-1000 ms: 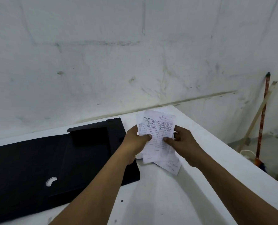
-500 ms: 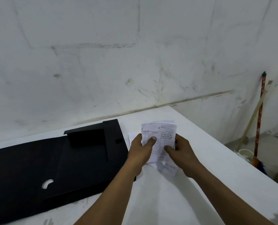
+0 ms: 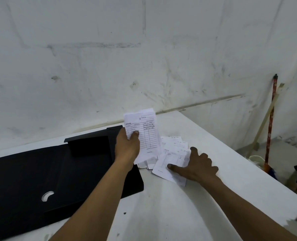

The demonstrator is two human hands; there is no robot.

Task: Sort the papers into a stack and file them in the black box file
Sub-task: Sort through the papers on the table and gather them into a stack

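My left hand (image 3: 127, 146) grips a small stack of white printed slips (image 3: 145, 134), held upright above the table beside the right end of the black box file (image 3: 40, 173). The file lies open and flat on the white table's left side, with a finger hole in its cover. Several loose slips (image 3: 172, 154) lie spread on the table to the right of the held stack. My right hand (image 3: 196, 166) rests flat on them with fingers spread, thumb pressing on the nearest slip.
The white table (image 3: 187, 214) ends at a right edge close to my right arm. Behind it rises a stained white wall. A red-handled broom (image 3: 270, 122) and a wooden stick lean in the corner at the right, over clutter on the floor.
My right hand has let go of the held stack and dropped onto the loose slips on the table. My left hand has raised the stack alone and shifted it slightly left.
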